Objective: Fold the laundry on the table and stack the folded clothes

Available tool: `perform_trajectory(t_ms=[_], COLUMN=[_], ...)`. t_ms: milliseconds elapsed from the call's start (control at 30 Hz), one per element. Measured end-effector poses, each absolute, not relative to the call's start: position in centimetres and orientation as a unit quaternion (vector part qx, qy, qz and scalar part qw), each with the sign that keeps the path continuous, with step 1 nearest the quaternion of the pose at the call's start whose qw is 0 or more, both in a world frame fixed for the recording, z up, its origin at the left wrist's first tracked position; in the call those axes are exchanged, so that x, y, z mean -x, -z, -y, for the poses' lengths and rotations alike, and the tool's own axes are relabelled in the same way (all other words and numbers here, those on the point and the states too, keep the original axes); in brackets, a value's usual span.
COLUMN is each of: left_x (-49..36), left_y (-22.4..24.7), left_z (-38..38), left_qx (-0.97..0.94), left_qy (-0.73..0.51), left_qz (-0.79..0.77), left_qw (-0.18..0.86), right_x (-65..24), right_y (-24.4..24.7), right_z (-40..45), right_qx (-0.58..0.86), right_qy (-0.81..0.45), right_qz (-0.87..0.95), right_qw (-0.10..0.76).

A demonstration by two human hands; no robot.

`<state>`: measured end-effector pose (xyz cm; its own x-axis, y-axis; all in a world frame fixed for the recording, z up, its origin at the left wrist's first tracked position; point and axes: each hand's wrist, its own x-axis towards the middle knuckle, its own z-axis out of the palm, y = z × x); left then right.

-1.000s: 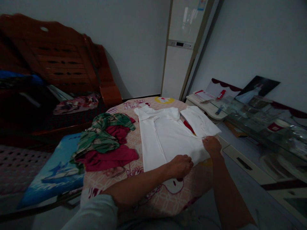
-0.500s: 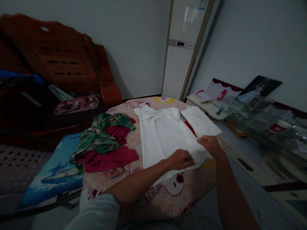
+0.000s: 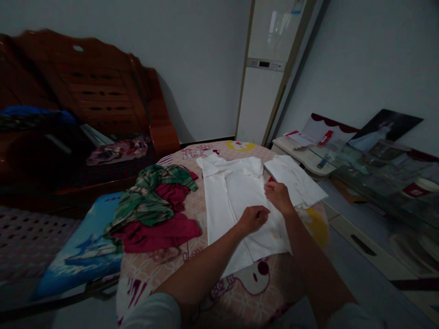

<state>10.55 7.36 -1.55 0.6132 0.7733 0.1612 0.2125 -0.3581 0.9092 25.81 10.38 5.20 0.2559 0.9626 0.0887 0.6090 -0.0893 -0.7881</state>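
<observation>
A white shirt [image 3: 222, 219] lies spread on the round table, its right side turned inward and a small label showing near the lower right. Over the middle of the shirt is my left hand [image 3: 253, 220], fingers loosely bent and slightly apart, with no cloth visibly gripped. My right hand [image 3: 278, 197] rests by the shirt's upper right edge, fingers bent and a little apart; whether the fingertips press the cloth is hard to see. Beside it, on the right, lies a folded white garment [image 3: 297, 180]. Left of the shirt is a heap with a green plaid garment [image 3: 147, 196] and a crimson garment [image 3: 161, 235].
A patterned pink cloth [image 3: 236, 299] covers the table. At the left stand a wooden bench [image 3: 99, 91] and a blue picture-printed surface [image 3: 89, 251]. To the right is a glass-topped cabinet [image 3: 373, 178] with a paper cup [image 3: 420, 187]. A tall white air conditioner [image 3: 259, 100] stands behind.
The shirt's lower right part, held out by my right hand before, now lies turned in and flatter. My right hand has let go and moved up and left, closer to my left hand.
</observation>
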Motion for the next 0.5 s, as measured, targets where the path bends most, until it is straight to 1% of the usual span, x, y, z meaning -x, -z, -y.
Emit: perform_trajectory(t_ms=[100, 167, 233, 333, 433, 500], left_x=[-10.4, -10.4, -10.5, -10.5, -10.5, -10.5], left_y=[1.3, 1.2, 1.2, 1.0, 0.8, 0.8], left_z=[-7.1, -6.9, -6.7, -6.5, -6.4, -6.4], left_qx=[-0.823, -0.863, -0.890, -0.907, -0.912, -0.916], left_qy=[-0.294, -0.271, -0.243, -0.217, -0.196, -0.183], left_qz=[-0.280, -0.241, -0.210, -0.198, -0.205, -0.204], left_qw=[0.398, 0.352, 0.323, 0.304, 0.296, 0.294], right_x=[-24.9, -24.6, -24.5, -24.7, -25.3, -25.6], right_y=[-4.6, -4.5, -4.6, -4.6, -5.2, -6.1], right_z=[-14.4, -16.7, -18.6, -21.1, -23.4, -25.0], right_qx=[0.703, 0.713, 0.725, 0.745, 0.758, 0.752], right_qy=[-0.312, -0.340, -0.349, -0.334, -0.293, -0.249], right_qz=[0.452, 0.394, 0.370, 0.364, 0.374, 0.416], right_qw=[0.452, 0.470, 0.465, 0.449, 0.448, 0.446])
